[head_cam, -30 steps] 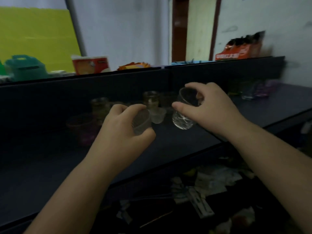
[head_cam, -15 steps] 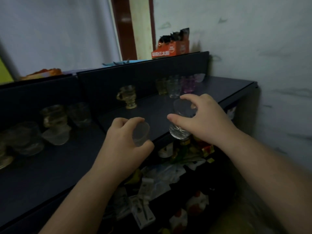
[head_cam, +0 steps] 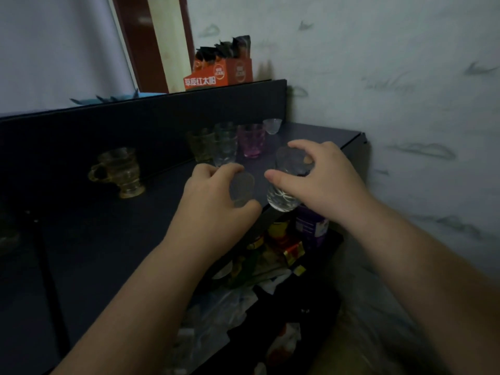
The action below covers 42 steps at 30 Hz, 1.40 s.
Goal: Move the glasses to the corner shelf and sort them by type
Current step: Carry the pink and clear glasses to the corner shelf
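My left hand (head_cam: 213, 201) grips a small frosted glass (head_cam: 241, 189) above the front edge of the dark shelf (head_cam: 113, 239). My right hand (head_cam: 322, 182) holds a clear glass with a star-cut base (head_cam: 282, 200) from above, just past the shelf's front edge. At the shelf's far corner stand an amber tumbler (head_cam: 201, 144), a clear tumbler (head_cam: 225, 144), a pink tumbler (head_cam: 252, 140) and a tiny clear cup (head_cam: 272, 126). An amber handled mug (head_cam: 120, 171) stands further left.
A white wall (head_cam: 405, 104) closes the right side. An orange carton (head_cam: 219, 74) sits on the shelf's raised back panel (head_cam: 151, 115). Below the shelf lie packets, a purple tub (head_cam: 311, 226) and plastic bags (head_cam: 216, 307).
The view has swung right, from the long shelf to its corner. Both hands have carried their glasses along and now hover near the corner group.
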{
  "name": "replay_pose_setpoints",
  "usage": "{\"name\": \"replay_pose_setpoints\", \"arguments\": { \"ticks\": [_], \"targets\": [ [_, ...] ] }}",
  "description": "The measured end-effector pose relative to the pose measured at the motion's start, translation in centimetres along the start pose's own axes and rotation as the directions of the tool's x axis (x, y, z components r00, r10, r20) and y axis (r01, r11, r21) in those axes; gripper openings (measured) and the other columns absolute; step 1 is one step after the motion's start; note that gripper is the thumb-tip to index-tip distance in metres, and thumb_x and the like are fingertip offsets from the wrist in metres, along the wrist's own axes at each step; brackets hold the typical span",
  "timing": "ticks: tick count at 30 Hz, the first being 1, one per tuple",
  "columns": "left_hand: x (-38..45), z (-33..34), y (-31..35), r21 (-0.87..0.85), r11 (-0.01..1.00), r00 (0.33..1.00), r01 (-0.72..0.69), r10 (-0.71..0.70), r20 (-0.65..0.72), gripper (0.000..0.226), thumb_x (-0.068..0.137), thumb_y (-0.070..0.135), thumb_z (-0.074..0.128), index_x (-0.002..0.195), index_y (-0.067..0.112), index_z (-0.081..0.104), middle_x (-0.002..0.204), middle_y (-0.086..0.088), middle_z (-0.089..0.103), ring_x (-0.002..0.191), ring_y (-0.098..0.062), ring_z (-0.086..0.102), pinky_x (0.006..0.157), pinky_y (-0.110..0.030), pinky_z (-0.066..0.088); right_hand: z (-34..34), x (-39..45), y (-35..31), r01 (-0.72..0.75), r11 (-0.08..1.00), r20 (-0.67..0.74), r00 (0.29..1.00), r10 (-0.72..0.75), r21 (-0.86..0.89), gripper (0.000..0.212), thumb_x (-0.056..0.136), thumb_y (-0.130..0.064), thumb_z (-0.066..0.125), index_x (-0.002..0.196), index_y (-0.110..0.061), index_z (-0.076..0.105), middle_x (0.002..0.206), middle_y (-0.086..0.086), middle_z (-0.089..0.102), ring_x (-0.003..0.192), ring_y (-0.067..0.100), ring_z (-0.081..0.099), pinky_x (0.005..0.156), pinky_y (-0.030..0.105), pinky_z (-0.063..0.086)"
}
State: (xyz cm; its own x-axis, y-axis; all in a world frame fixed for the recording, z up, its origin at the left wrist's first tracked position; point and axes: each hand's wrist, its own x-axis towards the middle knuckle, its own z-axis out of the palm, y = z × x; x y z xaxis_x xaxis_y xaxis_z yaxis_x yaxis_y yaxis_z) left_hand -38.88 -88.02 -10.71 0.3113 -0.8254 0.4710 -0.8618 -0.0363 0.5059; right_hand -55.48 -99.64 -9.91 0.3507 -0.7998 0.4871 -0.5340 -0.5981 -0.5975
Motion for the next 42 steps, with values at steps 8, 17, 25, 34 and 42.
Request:
{"name": "replay_pose_setpoints", "arguments": {
  "ticks": [8, 17, 25, 34, 42],
  "targets": [
    [6.1, 4.5, -0.4, 0.102, 0.987, 0.991, 0.124, -0.118, -0.066, 0.062, 0.079, 0.05, 0.066, 0.136, 0.046, 0.04, 0.114, 0.018, 0.028, 0.11, -0.007, 0.04, 0.082, -0.026, 0.04, 1.9, 9.5, 5.5, 0.088, 0.996, 0.08, 0.993, -0.09, 0.028, 0.086, 0.066, -0.079, 0.066, 0.139, -0.037, 0.053, 0.12, -0.003, 0.049, 0.122, 0.018, 0.05, 0.099, 0.041, 0.047],
    [9.8, 6.3, 0.6, 0.197, 0.912, 0.912, 0.359, -0.299, -0.281, 0.064, 0.078, 0.042, 0.066, 0.139, 0.036, 0.047, 0.12, 0.012, 0.036, 0.113, -0.011, 0.044, 0.087, -0.026, 0.038, 8.4, 18.9, 6.3, 0.316, 0.943, 0.367, 0.869, -0.332, 0.106, 0.092, 0.062, -0.08, 0.066, 0.139, -0.033, 0.054, 0.129, 0.002, 0.049, 0.125, 0.024, 0.048, 0.099, 0.044, 0.048],
    [9.8, 6.0, 2.3, 0.3, 0.878, 0.89, 0.373, -0.247, -0.384, 0.063, 0.078, 0.039, 0.069, 0.137, 0.037, 0.05, 0.115, 0.014, 0.036, 0.097, 0.001, 0.04, 0.072, -0.007, 0.032, 10.9, 19.7, 4.7, 0.367, 0.919, 0.449, 0.804, -0.39, 0.142, 0.099, 0.065, -0.08, 0.068, 0.147, -0.03, 0.044, 0.136, 0.005, 0.044, 0.131, 0.028, 0.037, 0.101, 0.043, 0.041],
    [14.5, 9.8, 6.0, 0.222, 0.968, 0.963, 0.121, -0.06, -0.262, 0.061, 0.074, 0.047, 0.067, 0.132, 0.042, 0.051, 0.114, 0.018, 0.038, 0.099, 0.01, 0.043, 0.071, -0.002, 0.034, 4.5, 21.3, 13.0, 0.325, 0.945, 0.452, 0.846, -0.282, -0.018, 0.105, 0.059, -0.084, 0.066, 0.147, -0.034, 0.04, 0.132, 0.004, 0.047, 0.127, 0.027, 0.045, 0.102, 0.042, 0.042],
    [24.1, 18.4, 7.5, 0.219, 0.971, 0.996, 0.094, -0.093, -0.016, 0.061, 0.08, 0.047, 0.064, 0.138, 0.038, 0.045, 0.121, 0.01, 0.038, 0.109, -0.011, 0.045, 0.086, -0.025, 0.04, -2.4, 26.1, 24.0, 0.228, 0.951, 0.361, 0.922, -0.143, -0.206, 0.084, 0.067, -0.069, 0.067, 0.141, -0.034, 0.049, 0.131, 0.004, 0.051, 0.123, 0.024, 0.051, 0.096, 0.037, 0.045]
  ]
}}
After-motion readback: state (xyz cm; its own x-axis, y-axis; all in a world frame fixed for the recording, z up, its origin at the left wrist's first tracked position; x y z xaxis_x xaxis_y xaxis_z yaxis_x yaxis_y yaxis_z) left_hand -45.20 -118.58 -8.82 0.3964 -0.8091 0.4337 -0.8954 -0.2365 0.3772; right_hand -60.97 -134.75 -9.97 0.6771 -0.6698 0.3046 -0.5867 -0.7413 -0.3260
